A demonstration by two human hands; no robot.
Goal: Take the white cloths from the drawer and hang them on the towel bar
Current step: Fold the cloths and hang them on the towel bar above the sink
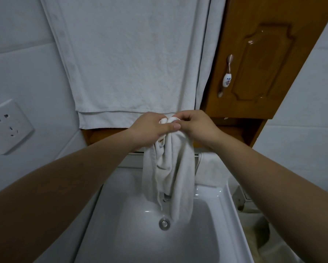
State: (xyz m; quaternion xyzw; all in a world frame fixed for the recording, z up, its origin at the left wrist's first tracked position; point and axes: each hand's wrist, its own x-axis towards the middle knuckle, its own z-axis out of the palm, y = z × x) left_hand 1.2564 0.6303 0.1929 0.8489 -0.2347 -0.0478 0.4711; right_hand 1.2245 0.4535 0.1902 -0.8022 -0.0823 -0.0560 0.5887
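A small white cloth (pixel 170 173) hangs bunched in front of me over the sink. My left hand (pixel 150 128) grips its top from the left, and my right hand (pixel 195 124) pinches the top edge from the right; the two hands touch. Behind them a large white towel (pixel 129 59) hangs flat down the wall, with a second white cloth (pixel 205 54) hanging just right of it. The towel bar itself is above the frame and hidden. No drawer is in view.
A white sink (pixel 212 190) with a metal drain (pixel 163 223) lies below the hands. A wooden cabinet door (pixel 264 59) with a porcelain handle (pixel 226 76) is at upper right. A wall socket (pixel 7 126) sits on the left tiles.
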